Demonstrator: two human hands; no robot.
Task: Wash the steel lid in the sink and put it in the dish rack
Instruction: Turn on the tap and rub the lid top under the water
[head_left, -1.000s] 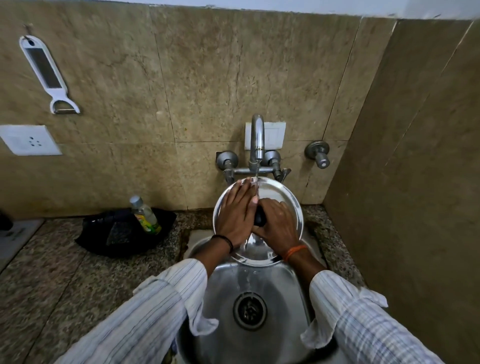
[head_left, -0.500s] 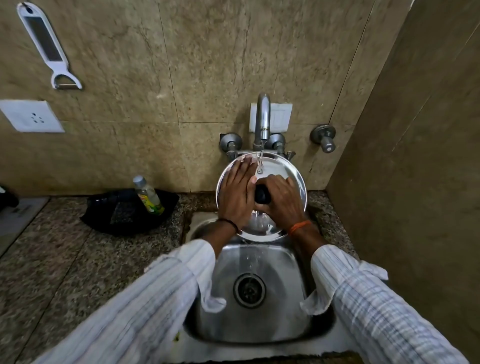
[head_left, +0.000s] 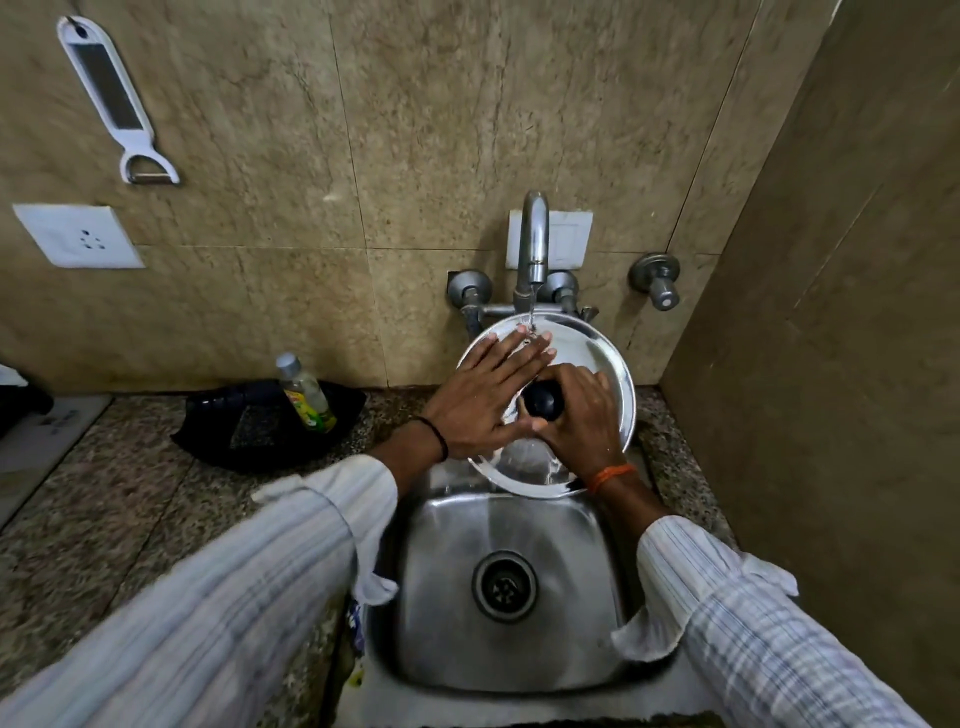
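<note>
A round steel lid (head_left: 605, 364) with a black knob (head_left: 543, 399) is held tilted over the back of the steel sink (head_left: 457, 530), under the tap (head_left: 534, 244). A thin stream of water runs onto its upper rim. My right hand (head_left: 579, 415) grips the knob. My left hand (head_left: 485, 397) lies flat on the lid's left half, fingers spread toward the stream. The lid's left part is hidden under my hands. No dish rack is in view.
A black tray (head_left: 249, 431) with a small bottle (head_left: 306, 392) sits on the granite counter (head_left: 104, 509) left of the sink. A wall valve (head_left: 657, 280), a socket (head_left: 78, 236) and a hanging peeler (head_left: 117, 104) are on the tiled wall. A side wall (head_left: 831, 364) stands close on the right.
The view has tilted down, showing more of the sink basin. My left hand has slid up across the lid toward the stream. My right hand keeps its grip on the knob.
</note>
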